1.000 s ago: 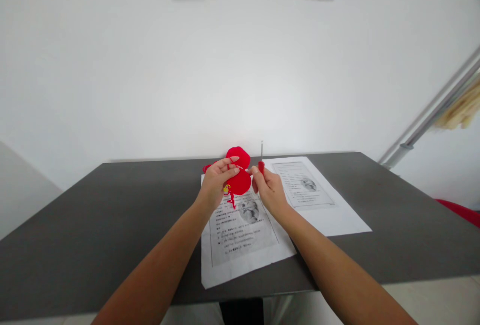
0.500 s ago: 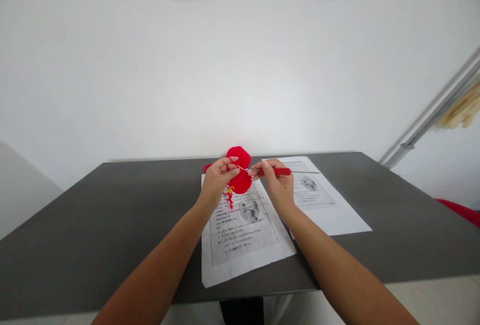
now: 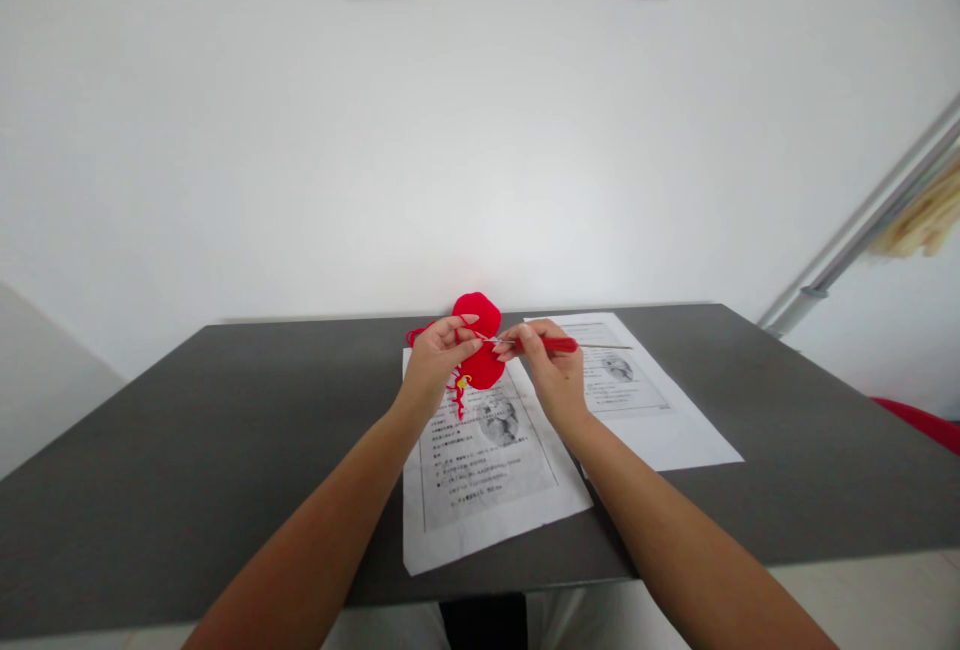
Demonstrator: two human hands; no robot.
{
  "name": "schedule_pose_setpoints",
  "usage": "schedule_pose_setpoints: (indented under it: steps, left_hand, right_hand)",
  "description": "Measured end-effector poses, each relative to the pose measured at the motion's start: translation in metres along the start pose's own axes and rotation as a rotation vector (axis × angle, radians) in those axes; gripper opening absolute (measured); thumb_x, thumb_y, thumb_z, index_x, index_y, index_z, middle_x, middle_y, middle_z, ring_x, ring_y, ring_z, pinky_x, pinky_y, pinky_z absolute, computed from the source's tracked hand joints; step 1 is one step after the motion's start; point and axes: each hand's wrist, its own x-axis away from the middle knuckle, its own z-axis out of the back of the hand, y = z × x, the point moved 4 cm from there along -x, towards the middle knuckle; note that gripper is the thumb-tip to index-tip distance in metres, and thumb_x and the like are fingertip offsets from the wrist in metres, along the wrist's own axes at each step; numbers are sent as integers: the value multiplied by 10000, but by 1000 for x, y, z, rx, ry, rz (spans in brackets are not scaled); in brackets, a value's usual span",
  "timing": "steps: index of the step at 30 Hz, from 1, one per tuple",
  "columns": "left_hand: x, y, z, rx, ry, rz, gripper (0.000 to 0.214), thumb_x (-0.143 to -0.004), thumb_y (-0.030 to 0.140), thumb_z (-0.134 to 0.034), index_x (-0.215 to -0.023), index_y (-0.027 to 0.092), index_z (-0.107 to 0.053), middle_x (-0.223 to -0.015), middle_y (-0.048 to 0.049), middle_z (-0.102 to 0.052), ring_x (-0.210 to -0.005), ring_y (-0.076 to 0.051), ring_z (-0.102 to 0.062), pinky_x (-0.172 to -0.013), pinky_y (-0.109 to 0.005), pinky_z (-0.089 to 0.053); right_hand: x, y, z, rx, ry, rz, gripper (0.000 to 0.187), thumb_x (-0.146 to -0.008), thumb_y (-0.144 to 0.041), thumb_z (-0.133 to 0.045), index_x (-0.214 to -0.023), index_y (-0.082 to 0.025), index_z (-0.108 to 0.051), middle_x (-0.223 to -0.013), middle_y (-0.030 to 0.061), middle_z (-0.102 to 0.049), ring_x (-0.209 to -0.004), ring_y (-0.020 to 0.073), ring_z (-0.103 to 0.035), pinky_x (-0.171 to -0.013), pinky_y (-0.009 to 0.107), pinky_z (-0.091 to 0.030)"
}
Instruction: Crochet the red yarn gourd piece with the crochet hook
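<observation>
My left hand (image 3: pixel 435 365) pinches the red crochet piece (image 3: pixel 481 314) above the printed sheet (image 3: pixel 480 490); right hand (image 3: pixel 553 378) grips crochet hook (image 3: pixel 559 343), tip at piece. Best: hold piece steady, hook level

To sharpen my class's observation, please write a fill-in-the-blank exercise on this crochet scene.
The left hand holds a crocheted piece coloured ____.
The right hand grips the crochet hook, whose free metal end points to the person's ____.
On the dark table lie ____ printed sheets.
Missing words: red; right; two.
</observation>
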Motion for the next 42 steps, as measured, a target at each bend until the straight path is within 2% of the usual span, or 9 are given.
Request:
schedule_pose_setpoints:
  steps: [25,31,34,38,40,42]
  left_hand:
    - [0,0,1,5,-5,-3,378,-575,203,-772,-926,143,-647,-675,12,-644,-674,-130,-617,-714,-278,-468]
    - [0,-2,0,19,1,1,387,-559,193,-789,-918,141,-654,-698,4,-665,-678,-123,-620,-718,-269,-467]
    - [0,-2,0,54,-11,25,389,-563,188,-787,-927,135,-660,-690,1,-664,-685,-127,-620,-726,-271,-463]
    - [0,3,0,129,-41,44,408,-569,139,-770,-962,126,-665,-699,2,-657,-675,-111,-604,-706,-247,-453]
    - [1,4,0,141,-61,54,439,-572,114,-759,-999,123,-658,-716,-5,-663,-685,-116,-609,-704,-247,-454]
    - [2,4,-1,134,-82,65,498,-575,100,-753,-1059,126,-642,-727,-6,-667,-709,-127,-619,-726,-260,-459]
  right_hand:
    - [0,1,1,-36,5,-1,260,-840,-417,-607,-744,-179,-643,-657,18,-685,-584,147,-667,-614,301,-571]
    - [1,5,-1,-15,-44,-30,249,-865,-400,-570,-759,-186,-639,-679,16,-660,-587,139,-621,-586,288,-525]
    - [1,1,0,138,-53,51,238,-874,-373,-555,-744,-195,-647,-698,18,-633,-646,149,-585,-612,292,-484]
    - [1,-8,1,325,-95,236,172,-863,-306,-563,-751,-209,-649,-798,37,-643,-818,193,-581,-782,354,-450]
    - [1,-8,0,333,-142,259,147,-869,-290,-552,-789,-216,-651,-835,39,-648,-839,197,-581,-791,357,-442]
    - [2,-5,-1,307,-166,223,148,-877,-300,-536,-824,-221,-650,-837,32,-641,-817,189,-580,-761,339,-446]
